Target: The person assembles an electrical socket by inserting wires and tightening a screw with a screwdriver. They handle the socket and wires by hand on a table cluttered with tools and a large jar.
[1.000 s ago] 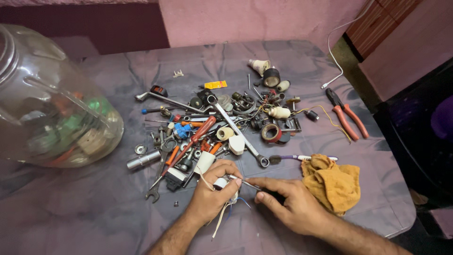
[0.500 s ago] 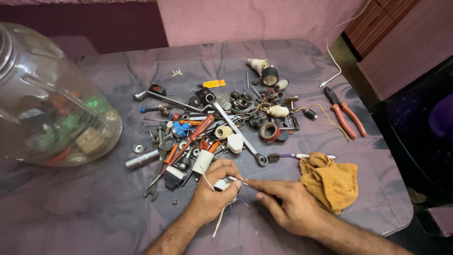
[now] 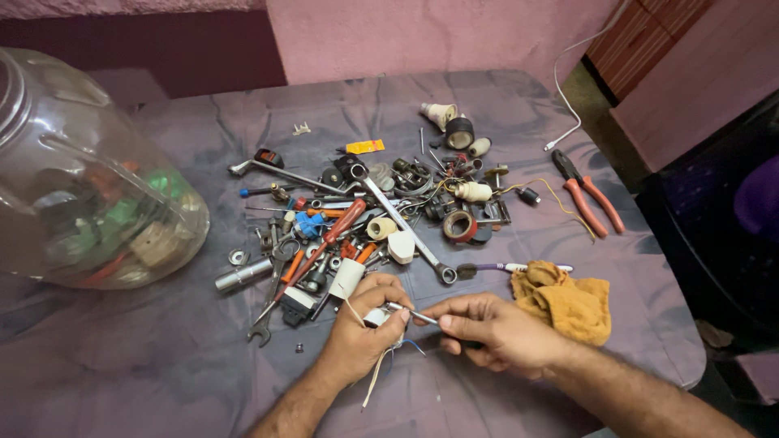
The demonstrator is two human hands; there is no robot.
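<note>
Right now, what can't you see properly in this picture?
Head view:
- Small white part: mostly hidden inside the left hand.
- Thin metal tool: handle covered by the right hand.
- Clear plastic jar: cut off at the left edge, contents blurred.
- Both forearms: cut off at the bottom edge.

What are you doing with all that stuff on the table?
A person sits at a table covered with a purple cloth. The left hand holds a small white part with thin wires hanging from it. The right hand pokes a thin screwdriver at that part. Behind the hands lies a pile of tools and bits, with red pliers, a yellow rag and a big clear jar on its side.
</note>
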